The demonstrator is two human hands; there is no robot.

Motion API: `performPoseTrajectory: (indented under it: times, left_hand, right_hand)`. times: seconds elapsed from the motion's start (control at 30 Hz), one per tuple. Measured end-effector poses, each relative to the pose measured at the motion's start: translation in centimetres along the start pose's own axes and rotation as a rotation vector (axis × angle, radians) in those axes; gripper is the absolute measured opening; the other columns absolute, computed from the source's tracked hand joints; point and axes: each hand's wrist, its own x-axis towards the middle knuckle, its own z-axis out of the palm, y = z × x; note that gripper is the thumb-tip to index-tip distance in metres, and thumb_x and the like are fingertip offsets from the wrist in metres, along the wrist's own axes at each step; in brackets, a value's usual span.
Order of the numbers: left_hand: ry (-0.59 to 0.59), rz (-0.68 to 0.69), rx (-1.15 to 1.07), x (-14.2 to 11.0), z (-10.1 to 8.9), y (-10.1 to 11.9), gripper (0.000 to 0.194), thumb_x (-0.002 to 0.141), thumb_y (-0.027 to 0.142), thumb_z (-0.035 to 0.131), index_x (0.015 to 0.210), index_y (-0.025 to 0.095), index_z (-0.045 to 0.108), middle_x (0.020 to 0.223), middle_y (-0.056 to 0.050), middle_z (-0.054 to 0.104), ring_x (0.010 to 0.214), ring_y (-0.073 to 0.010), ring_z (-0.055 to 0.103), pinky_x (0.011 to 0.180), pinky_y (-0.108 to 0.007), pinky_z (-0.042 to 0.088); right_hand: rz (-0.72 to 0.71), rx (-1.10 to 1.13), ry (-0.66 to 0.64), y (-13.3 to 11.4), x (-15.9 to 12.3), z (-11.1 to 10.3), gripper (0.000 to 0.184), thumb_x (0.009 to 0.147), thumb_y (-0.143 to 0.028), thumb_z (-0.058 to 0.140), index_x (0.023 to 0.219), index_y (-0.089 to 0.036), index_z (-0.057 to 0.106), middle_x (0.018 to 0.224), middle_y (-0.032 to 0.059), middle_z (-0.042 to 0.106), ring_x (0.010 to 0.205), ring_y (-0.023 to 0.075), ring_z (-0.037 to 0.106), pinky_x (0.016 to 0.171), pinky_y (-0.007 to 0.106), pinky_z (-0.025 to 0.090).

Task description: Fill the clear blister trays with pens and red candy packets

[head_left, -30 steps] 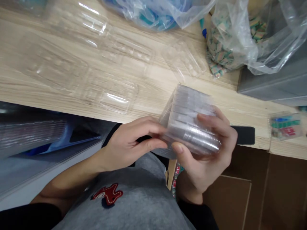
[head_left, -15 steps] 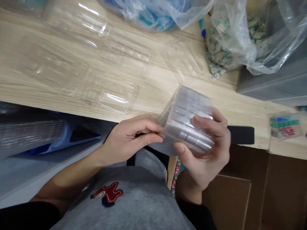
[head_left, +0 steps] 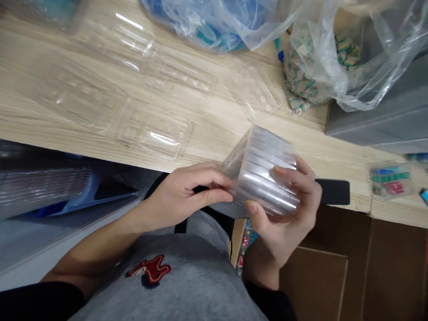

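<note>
A thick stack of nested clear plastic blister trays (head_left: 267, 165) is held tilted over the table's front edge. My right hand (head_left: 287, 209) wraps round its right side, thumb below and fingers above. At the stack's left end, my left hand (head_left: 194, 191) pinches the edge of the outermost tray between thumb and fingers. That tray's fold stands a little apart from the stack. Several opened clear trays (head_left: 160, 129) lie flat on the wooden table (head_left: 214, 133) beyond my left hand, and a smaller one (head_left: 257, 89) lies behind the stack.
Plastic bags of blue pieces (head_left: 214, 22) and of small striped blocks (head_left: 307, 67) stand at the back. A grey bin (head_left: 377, 127) is at right, with a black phone-like slab (head_left: 334, 191) and a filled pack (head_left: 391, 180) nearby. Cardboard boxes (head_left: 314, 285) sit below the edge.
Both hands keep their hold on the tray stack, which has turned slightly. The outermost tray's fold shows a little wider at the left end. The camera view has shifted slightly.
</note>
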Motion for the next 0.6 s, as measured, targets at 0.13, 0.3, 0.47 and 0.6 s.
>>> performPoseTrajectory:
  times: [0.13,0.3,0.47,0.6]
  left_hand:
    - [0.057,0.044,0.022,-0.2,0.3,-0.1,0.005,0.087,0.024,0.064,0.084,0.022,0.068,0.079,0.001,0.069,0.071,-0.0114,0.064,0.064,-0.021,0.052]
    - [0.116,0.019,0.027,-0.4,-0.6,-0.5,0.006,0.085,0.024,0.067,0.082,0.021,0.070,0.077,0.001,0.070,0.069,-0.0110,0.065,0.061,-0.020,0.053]
    - [0.302,0.010,0.002,-1.8,-3.7,-1.3,0.009,0.090,0.024,0.061,0.091,0.025,0.070,0.077,0.002,0.069,0.065,-0.0090,0.065,0.061,-0.019,0.054]
    - [0.309,0.246,0.386,-1.4,-3.3,-1.8,0.013,0.091,0.019,0.059,0.100,0.023,0.067,0.090,-0.001,0.070,0.082,-0.0120,0.065,0.074,-0.024,0.053]
  right_hand:
    - [-0.001,-0.077,0.017,-0.2,0.0,0.4,0.037,0.078,-0.050,0.062,0.107,-0.030,0.054,0.098,0.0047,0.056,0.113,0.0319,0.049,0.093,0.060,0.042]
    - [-0.017,-0.091,0.064,0.0,0.0,0.5,0.037,0.076,-0.050,0.063,0.105,-0.028,0.055,0.095,0.0038,0.055,0.112,0.0311,0.051,0.093,0.058,0.042]
    - [-0.038,-0.047,0.252,2.4,-0.3,-1.1,0.041,0.072,-0.043,0.071,0.106,-0.024,0.059,0.092,0.0028,0.056,0.111,0.0301,0.052,0.096,0.054,0.041]
    - [-0.108,-0.185,0.430,4.6,-0.4,-3.1,0.042,0.067,-0.040,0.078,0.102,-0.021,0.064,0.090,0.0035,0.056,0.105,0.0324,0.055,0.098,0.057,0.038]
